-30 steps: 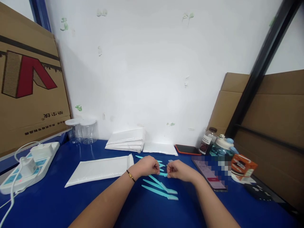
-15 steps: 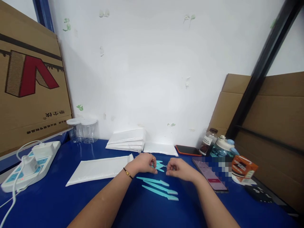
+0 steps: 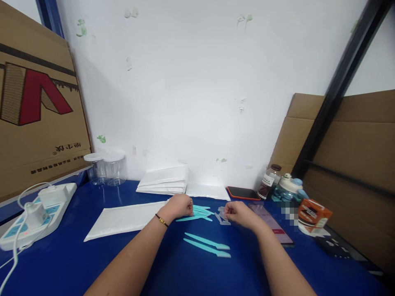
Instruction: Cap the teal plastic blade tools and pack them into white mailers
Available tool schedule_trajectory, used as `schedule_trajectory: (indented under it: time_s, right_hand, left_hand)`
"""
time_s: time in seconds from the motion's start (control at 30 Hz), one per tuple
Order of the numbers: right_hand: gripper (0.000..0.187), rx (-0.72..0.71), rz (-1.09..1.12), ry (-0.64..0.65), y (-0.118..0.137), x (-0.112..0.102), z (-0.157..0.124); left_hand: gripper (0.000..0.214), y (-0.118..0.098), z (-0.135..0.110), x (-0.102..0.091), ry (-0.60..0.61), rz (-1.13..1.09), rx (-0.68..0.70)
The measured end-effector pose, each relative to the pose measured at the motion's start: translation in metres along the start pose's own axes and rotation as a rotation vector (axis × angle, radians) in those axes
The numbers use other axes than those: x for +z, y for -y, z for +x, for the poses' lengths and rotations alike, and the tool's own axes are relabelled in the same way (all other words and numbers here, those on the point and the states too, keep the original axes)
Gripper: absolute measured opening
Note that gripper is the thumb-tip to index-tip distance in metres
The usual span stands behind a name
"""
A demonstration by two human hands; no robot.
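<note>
**both hands at a scatter of teal sticks on a blue table**

the person's left hand (image 3: 180, 206) sits near the middle of the blue table (image 3: 77, 263), wearing a thin dark bracelet at the wrist. its fingers are curled together on the left end of a bunch of teal sticks (image 3: 199, 213), which fans out to the right from under the fingertips. the right hand (image 3: 238, 213) is just beside that fan, on its right. its thumb and fingertips are pinched together on a small clear piece (image 3: 222, 215), though the piece is too small to make out in detail. the two hands are near each other but apart.

closer to the person, two loose teal sticks (image 3: 207, 245) lie side by side on the table, almost parallel, touched by neither hand.

left of the left hand a flat white padded mailer (image 3: 126, 218) lies on the table. behind it, against the white wall, is a stack of white mailers (image 3: 163, 181). two clear lidded jars (image 3: 105, 169) stand farther left, beside a big cardboard box (image 3: 37, 115). a white power strip (image 3: 40, 209) with plugs sits at the left edge.

to the right lie an orange-edged phone (image 3: 243, 193) and a second phone (image 3: 273, 225). a dark bottle (image 3: 268, 181), a blue water bottle (image 3: 288, 189) and a small orange carton (image 3: 314, 213) stand there too.
</note>
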State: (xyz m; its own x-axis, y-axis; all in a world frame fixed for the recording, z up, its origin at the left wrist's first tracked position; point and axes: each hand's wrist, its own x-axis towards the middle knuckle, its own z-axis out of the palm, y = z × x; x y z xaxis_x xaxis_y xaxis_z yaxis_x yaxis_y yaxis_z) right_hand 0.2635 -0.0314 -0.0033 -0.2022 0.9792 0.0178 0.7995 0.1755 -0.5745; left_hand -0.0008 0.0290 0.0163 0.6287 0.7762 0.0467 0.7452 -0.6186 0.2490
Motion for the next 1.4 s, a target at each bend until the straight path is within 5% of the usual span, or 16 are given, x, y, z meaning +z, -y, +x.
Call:
schedule_trajectory:
  time_s: [0.13, 0.33, 0.53, 0.8, 0.9, 1.03, 1.2, 1.33, 1.4]
  right_hand:
    - [0.010, -0.070, 0.008, 0.007, -0.001, -0.001, -0.002]
    - [0.016, -0.146, 0.042, 0.159, 0.018, 0.000, -0.010]
    - [0.026, -0.029, 0.205, 0.445, 0.027, -0.002, -0.015]
    - [0.027, -0.027, 0.083, 0.093, 0.008, -0.008, -0.007]
    - [0.028, -0.068, -0.006, -0.063, 0.001, -0.014, -0.005]
    - [0.028, -0.126, -0.033, -0.154, 0.002, -0.018, -0.008]
    - [0.029, -0.102, 0.157, 0.207, 0.009, -0.018, -0.016]
    - [0.034, -0.040, 0.307, 0.559, 0.020, -0.012, -0.019]
    - [0.032, -0.046, 0.333, 0.589, 0.024, -0.007, -0.018]
  left_hand:
    - [0.020, -0.006, -0.003, 0.002, 0.034, -0.110, 0.100]
    - [0.022, -0.040, -0.009, 0.014, 0.313, -0.182, 0.241]
    - [0.015, -0.041, -0.006, 0.015, 0.210, -0.112, 0.155]
    - [0.010, -0.015, -0.003, -0.002, 0.034, -0.012, 0.012]
    - [0.026, -0.009, -0.005, -0.006, -0.050, -0.052, 0.008]
    - [0.044, -0.029, -0.012, -0.004, 0.142, -0.157, 0.203]
    - [0.027, -0.061, -0.018, 0.011, 0.424, -0.076, 0.262]
    - [0.015, -0.063, -0.016, 0.017, 0.273, -0.057, 0.200]
    - [0.013, -0.058, -0.013, 0.015, 0.200, -0.151, 0.163]
